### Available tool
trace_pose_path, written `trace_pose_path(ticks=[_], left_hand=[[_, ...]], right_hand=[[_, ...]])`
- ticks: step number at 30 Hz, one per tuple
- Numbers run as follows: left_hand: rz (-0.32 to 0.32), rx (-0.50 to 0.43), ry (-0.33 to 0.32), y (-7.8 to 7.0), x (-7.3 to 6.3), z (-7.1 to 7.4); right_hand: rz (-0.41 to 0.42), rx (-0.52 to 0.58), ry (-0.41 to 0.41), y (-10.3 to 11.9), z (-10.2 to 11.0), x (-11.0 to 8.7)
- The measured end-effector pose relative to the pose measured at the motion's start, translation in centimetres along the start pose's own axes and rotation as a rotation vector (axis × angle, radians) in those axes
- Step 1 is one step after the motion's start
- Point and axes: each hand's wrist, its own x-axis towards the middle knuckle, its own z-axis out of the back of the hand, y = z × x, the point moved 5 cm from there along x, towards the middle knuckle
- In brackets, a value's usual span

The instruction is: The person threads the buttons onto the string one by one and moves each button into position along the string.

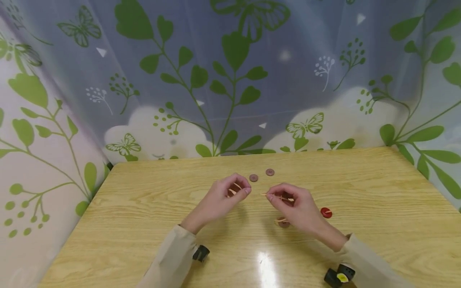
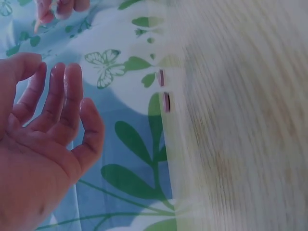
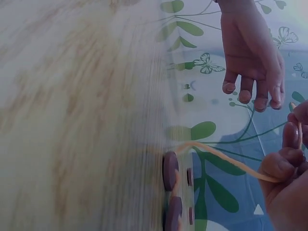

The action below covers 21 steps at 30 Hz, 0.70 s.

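Patterned curtain behind wood-grained table. Left hand above table: fingers loosely bent, narrow gap between thumb and forefinger tips; touching or apart, cannot tell. Right hand opposite, near: thumb and forefinger pinch pale orange cord close to its end, tip pointing toward left hand. Cord runs down to brown button, on table below right hand. Two more brown buttons farther back, apart. Red button right of right hand, bit of cord across it.
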Motion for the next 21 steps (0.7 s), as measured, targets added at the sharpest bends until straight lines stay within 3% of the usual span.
trace_pose_path(ticks=[11, 21], left_hand=[[-0.040, 0.144, -0.074, 1.2, 1.3, 1.0], [-0.030, 0.224, -0.077, 3.1, 3.2, 1.3]], right_hand=[[0.039, 0.005, -0.041, 0.0, 1.3, -0.3], [0.006, -0.043, -0.048, -0.2, 2.3, -0.5]])
